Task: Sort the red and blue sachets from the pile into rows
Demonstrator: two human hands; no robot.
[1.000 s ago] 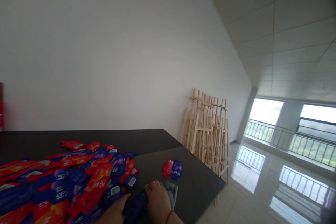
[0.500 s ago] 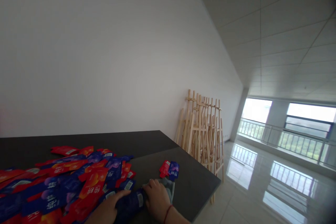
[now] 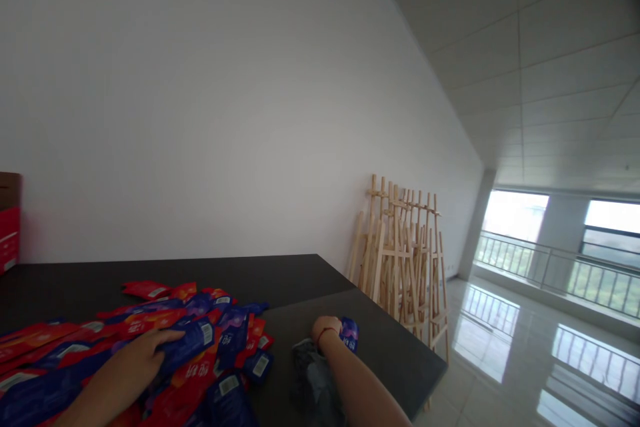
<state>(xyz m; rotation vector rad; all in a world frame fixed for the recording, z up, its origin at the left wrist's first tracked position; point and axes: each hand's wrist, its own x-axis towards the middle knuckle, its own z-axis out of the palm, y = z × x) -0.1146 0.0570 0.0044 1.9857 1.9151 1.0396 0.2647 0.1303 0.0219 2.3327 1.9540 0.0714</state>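
At the far left edge, a red box [image 3: 9, 237] with a brown cardboard top is partly cut off by the frame, beyond a dark table [image 3: 295, 273]. Across the lower left of the table, a pile of red and blue sachets [image 3: 90, 340] lies loosely overlapped, seemingly tipped out rather than stacked. The left hand [image 3: 133, 353] is laid over the pile with its fingers [image 3: 165, 335] extended and apart, resting on a blue sachet [image 3: 193, 343]. That sachet appears to be pressed down against the pile rather than clamped. Near the table's front edge, right of the pile, a grey bundle [image 3: 310, 367] is left lying, its material hard to tell. Just beyond it, the right hand [image 3: 327, 332], with a red string [image 3: 324, 331] at the wrist, is closed around a second blue sachet [image 3: 350, 333], whose upper end is left showing above the grip. Wooden easels [image 3: 400, 260] are leaned against the white wall [image 3: 200, 113], probably because they are stored folded. At the far right, windows [image 3: 515, 215] and a railing [image 3: 550, 267] are seen past a glossy tile floor [image 3: 500, 340]
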